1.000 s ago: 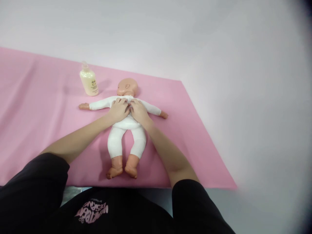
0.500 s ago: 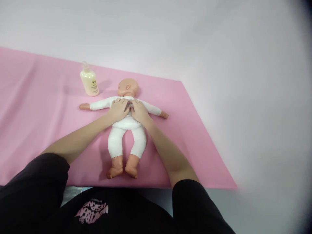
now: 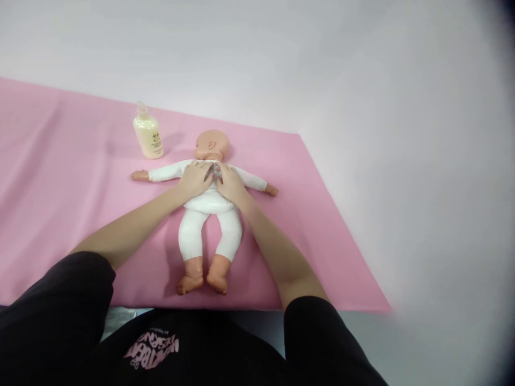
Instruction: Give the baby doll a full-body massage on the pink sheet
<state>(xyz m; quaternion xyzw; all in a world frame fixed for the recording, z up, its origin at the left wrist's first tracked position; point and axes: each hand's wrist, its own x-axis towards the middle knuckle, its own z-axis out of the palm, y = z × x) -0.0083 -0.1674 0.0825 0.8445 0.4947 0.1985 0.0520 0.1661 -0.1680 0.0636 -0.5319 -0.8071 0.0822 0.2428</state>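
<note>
From my feed, both hands are flat on the doll (image 3: pixel 209 214), palms down with fingers loosely spread, not pinching anything. My left hand (image 3: pixel 196 179) and right hand (image 3: pixel 230 184) sit side by side on its chest, fingertips nearly meeting. The doll lies face up on the pink mat (image 3: pixel 60 177), its 2 legs trailing back from my wrists. A lotion bottle (image 3: pixel 148 136) stands beyond my left hand.

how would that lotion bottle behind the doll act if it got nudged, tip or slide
The lotion bottle stands upright on the pink cloth, tall with a narrow pump top, so a high nudge would probably tip it. Its rounded body might then roll. The cloth would likely resist sliding.
</note>
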